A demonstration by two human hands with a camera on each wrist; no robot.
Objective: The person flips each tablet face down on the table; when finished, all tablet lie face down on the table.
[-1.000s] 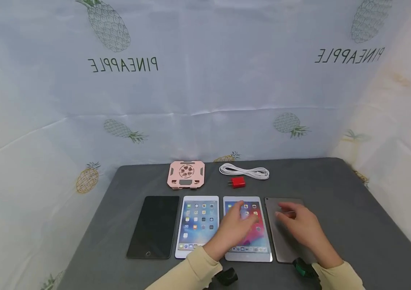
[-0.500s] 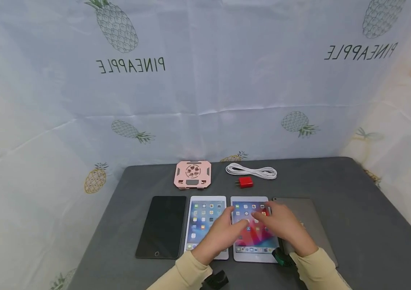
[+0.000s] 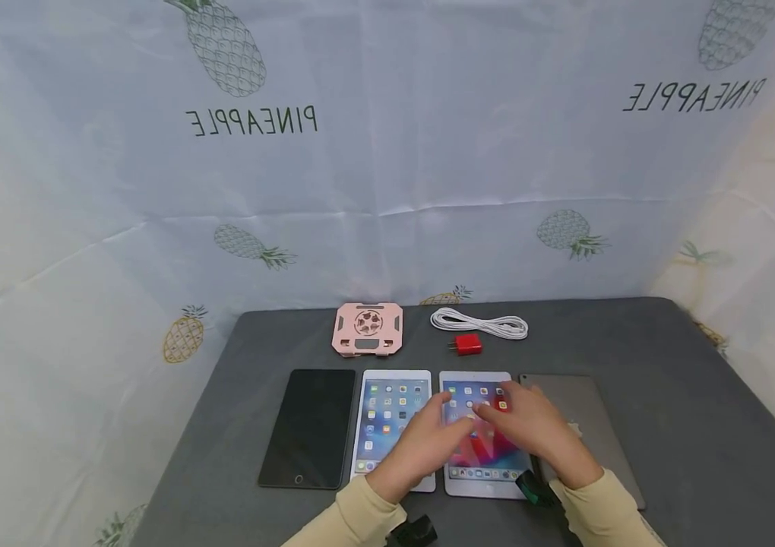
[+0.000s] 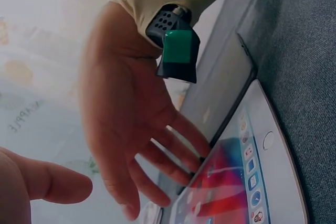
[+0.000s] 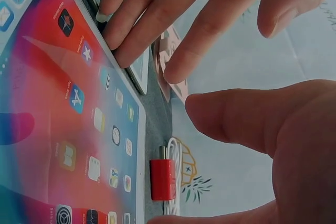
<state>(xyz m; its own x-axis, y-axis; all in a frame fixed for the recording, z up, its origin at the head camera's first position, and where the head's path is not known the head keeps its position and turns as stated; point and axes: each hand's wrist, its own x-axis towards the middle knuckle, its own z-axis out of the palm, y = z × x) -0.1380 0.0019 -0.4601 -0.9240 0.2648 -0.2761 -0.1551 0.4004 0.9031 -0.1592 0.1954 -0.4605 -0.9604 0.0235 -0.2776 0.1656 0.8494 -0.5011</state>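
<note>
Both hands reach over a white tablet (image 3: 486,460) that lies screen up with its home screen lit. My left hand (image 3: 422,441) is along its left side; in the right wrist view the fingertips come down at that edge, beside the neighbouring tablet. My right hand (image 3: 536,425) is at the right side; the left wrist view has its straight fingers (image 4: 173,166) reaching down to the edge between this tablet and the grey tablet (image 3: 582,403), which lies back up. Both thumbs are held above the screen, apart from each other. No finger is curled round the tablet.
A second lit white tablet (image 3: 387,437) and a black tablet (image 3: 308,429) with a dark screen complete the row on the left. Behind it stand a pink slotted stand (image 3: 368,329), a red charger plug (image 3: 467,344) and a coiled white cable (image 3: 479,324) on the dark grey table (image 3: 257,342).
My right hand has moved left from over the grey tablet to the white tablet's right edge. My left hand has drawn back left from over the screen to its left edge.
</note>
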